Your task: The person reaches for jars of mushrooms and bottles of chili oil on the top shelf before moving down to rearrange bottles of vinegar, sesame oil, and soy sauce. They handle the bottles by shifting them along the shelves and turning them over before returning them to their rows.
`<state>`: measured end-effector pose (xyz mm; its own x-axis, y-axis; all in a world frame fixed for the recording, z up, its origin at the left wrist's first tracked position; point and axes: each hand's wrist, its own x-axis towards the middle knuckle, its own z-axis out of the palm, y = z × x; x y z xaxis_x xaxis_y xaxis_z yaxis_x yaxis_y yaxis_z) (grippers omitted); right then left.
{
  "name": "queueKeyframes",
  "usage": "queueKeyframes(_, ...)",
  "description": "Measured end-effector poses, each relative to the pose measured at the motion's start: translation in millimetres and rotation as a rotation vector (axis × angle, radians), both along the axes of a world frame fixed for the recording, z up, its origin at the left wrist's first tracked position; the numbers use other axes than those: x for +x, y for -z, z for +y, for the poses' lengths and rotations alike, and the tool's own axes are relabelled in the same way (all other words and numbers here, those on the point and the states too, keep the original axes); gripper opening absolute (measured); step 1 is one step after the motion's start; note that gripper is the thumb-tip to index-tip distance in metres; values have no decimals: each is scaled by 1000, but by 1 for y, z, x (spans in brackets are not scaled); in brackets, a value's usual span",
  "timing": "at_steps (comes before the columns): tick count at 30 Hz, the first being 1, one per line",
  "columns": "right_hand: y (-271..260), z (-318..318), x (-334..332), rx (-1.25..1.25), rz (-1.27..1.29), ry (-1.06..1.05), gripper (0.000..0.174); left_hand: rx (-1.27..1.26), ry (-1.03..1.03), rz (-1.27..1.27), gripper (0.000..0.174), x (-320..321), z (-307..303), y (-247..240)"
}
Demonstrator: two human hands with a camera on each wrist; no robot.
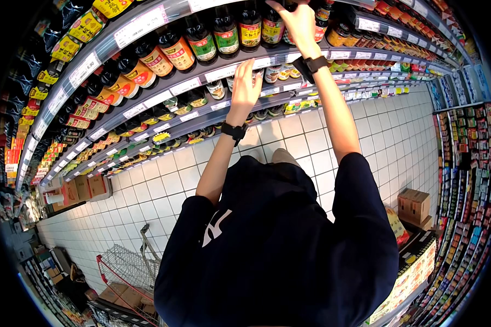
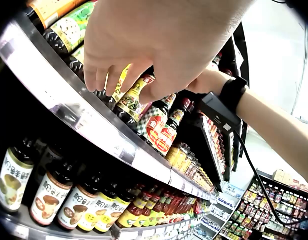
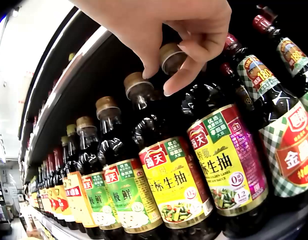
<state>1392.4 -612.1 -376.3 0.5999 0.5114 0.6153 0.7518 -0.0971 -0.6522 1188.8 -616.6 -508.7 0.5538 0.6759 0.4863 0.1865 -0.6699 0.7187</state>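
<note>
Dark soy sauce bottles with yellow and green labels stand in a row on the upper shelf. My right hand (image 1: 300, 23) is at the tops of the yellow-label ones. In the right wrist view its fingers (image 3: 186, 75) curl across the neck of one soy sauce bottle (image 3: 229, 165), with the thumb beside its cap. Left of that, a second yellow-label bottle (image 3: 174, 185) has its cap near the thumb tip. My left hand (image 1: 246, 90), holding nothing, is spread with fingers extended in front of the price rail (image 2: 89, 120) below the bottles.
Green-label bottles (image 1: 202, 43) and orange-label bottles (image 1: 175, 52) continue leftward. Red-checked bottles (image 3: 294, 145) stand to the right. Shorter jars (image 2: 49, 200) fill the shelf beneath. Behind me are a wire shopping cart (image 1: 123, 261) on the tiled floor (image 1: 387, 131) and a cardboard box (image 1: 413, 204).
</note>
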Motion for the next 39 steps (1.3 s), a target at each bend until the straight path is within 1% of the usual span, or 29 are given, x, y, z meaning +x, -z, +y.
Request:
queueKeyframes(1,-4,5,0,25,-2,22,63,-2,3,-1,47,7,-2,1)
queueKeyframes(3,-15,2,1,-137,151,18,62,-135,47,11,53,25,-6,5)
queueKeyframes(4,-10,6,6,-137,148,16,62,-241,65,16,57,34,-5,8)
queueKeyframes(6,5,13,15,19,-135,22,61,-204,46,36,59,51,-4,13)
queueKeyframes(7,8,15,19,15,-136,18,61,-166,29,58,61,58,-3,15)
queueKeyframes(8,11,17,22,63,-156,8,60,-164,6,90,65,65,-3,18)
queueKeyframes(9,14,20,27,112,-175,-4,59,-167,1,89,65,69,-6,16)
queueKeyframes(10,17,23,31,136,-272,20,58,-124,-57,104,66,74,-9,14)
queueKeyframes(11,20,25,36,136,-269,13,58,-79,-116,121,66,77,-11,12)
queueKeyframes(13,23,27,43,-117,-153,-33,58,-91,-137,115,68,82,-10,11)
queueKeyframes(15,27,29,48,-95,-169,-52,59,-158,-126,22,70,88,-8,14)
queueKeyframes(17,29,31,54,-231,-153,-89,56,-138,-116,-2,73,94,-3,20)
queueKeyframes(18,29,31,55,-232,-151,-97,56,-193,-100,-3,74,95,-4,17)
queueKeyframes(20,27,30,56,-79,-176,-167,49,-289,-65,7,78,96,-5,10)
queueKeyframes(21,20,25,55,-77,-173,-171,49,-289,-69,10,78,98,-3,13)
queueKeyframes(23,-1,13,51,72,-15,-512,42,-303,-99,2,79,105,0,23)
queueKeyframes(24,-5,14,54,72,-12,-515,42,-303,-102,4,79,106,-2,21)
queueKeyframes(26,-11,14,59,-32,-18,-590,39,-311,-114,10,80,108,-5,17)
queueKeyframes(27,-13,15,60,-31,-17,-594,39,-311,-117,11,80,109,-4,23)
queueKeyframes(29,-16,15,62,-37,-23,-698,37,-255,-132,47,80,113,1,34)
queueKeyframes(30,-15,16,63,-37,-24,-701,37,-255,-135,47,80,113,-3,27)
queueKeyframes(32,-12,19,65,5,-37,-692,39,-377,-127,31,80,112,-14,6)
queueKeyframes(33,-16,14,63,7,-39,-699,39,-375,-133,29,80,112,-15,6)
queueKeyframes(35,-24,3,63,64,64,-785,41,-346,-109,-6,78,112,-16,9)
queueKeyframes(36,-29,0,65,61,26,-750,40,-343,-117,-10,78,113,-14,10)
queueKeyframes(37,-32,-9,69,37,-75,-683,35,-318,-114,-20,78,114,-13,13)
queueKeyframes(39,-44,-28,72,-120,275,-704,29,-275,-103,-35,77,115,-16,20)
